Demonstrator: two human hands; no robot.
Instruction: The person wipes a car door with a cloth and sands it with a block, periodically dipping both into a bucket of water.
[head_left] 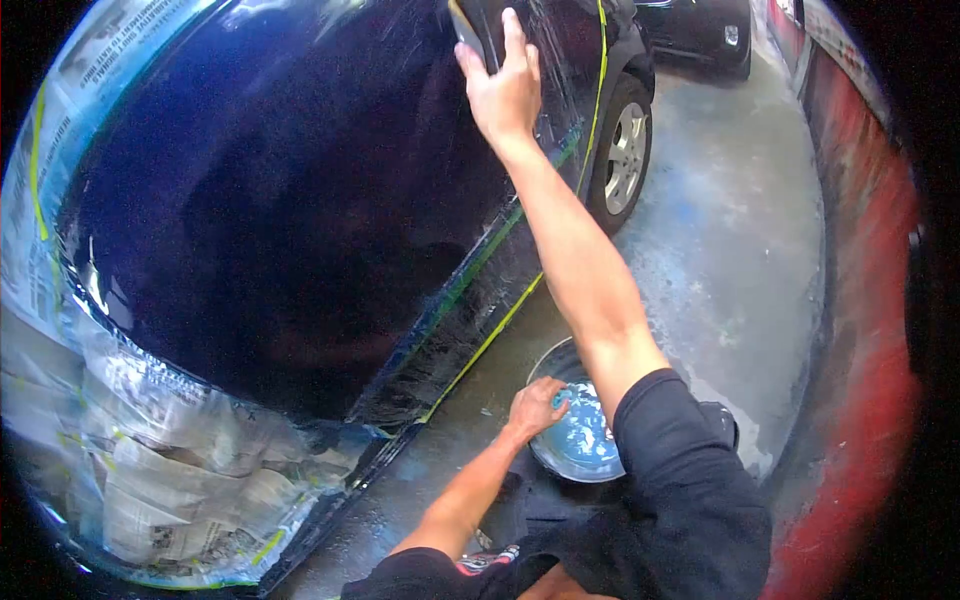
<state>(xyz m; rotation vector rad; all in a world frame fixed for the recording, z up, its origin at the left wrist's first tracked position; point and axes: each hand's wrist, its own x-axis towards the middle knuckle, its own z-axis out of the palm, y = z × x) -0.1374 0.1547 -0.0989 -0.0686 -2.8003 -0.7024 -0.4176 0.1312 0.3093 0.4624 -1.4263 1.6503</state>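
My right hand (505,100) is stretched up to the dark blue car panel (250,200). It grips a flat dark pad with a tan edge (466,28), which lies against the wet panel; part of the pad is cut off at the top of the view. Low down, my left hand (535,408) is at the left rim of a round bucket (578,470) of bluish water. Its fingers are closed on a small teal piece (561,399), too small to tell if it is cloth or sponge.
Newspaper masking (180,480) and yellow-green tape (490,340) surround the panel. A car wheel (625,140) stands beyond my right arm. Another dark vehicle (700,35) is farther back. A red-stained wall (865,300) bounds the wet concrete floor (730,230) on the right.
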